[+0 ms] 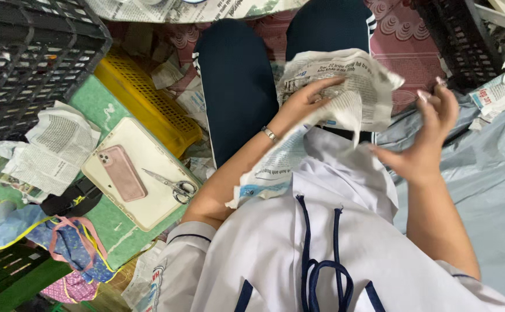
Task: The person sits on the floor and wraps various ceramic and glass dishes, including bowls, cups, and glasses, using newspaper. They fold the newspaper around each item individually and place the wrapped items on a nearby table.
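- Crumpled newsprint, grey with small print, is what the left hand (305, 99) presses on: the fingers are spread flat over the newspaper sheet (345, 86), with the thumb under its lower edge, so the hand holds the paper.
- This sheet lies over the person's lap, above the dark blue trousers (235, 81). Its long axis runs from the lower left, near the left elbow, up to the upper right, and the wider, wrinkled end points to the upper right.
- Right hand (428, 136) is open and wide, fingers apart and lightly curved, palm turned to the sheet. It is just beside the right edge of the paper; I cannot tell if it touches it.
- On the left wrist sits a thin metal bracelet (269, 133).
- Below the hands is a white hooded top (345, 231) with a dark blue cord.
- Further left, a cream flat board (148, 208) with rounded corners carries a pink phone (123, 172) and steel scissors (174, 185), which point up and to the left.
- Behind it stands a yellow plastic basket (148, 104) with small holes, and a black plastic crate (27, 58) is in the corner.
- To the right spreads a smooth grey plastic sheet (483, 185).
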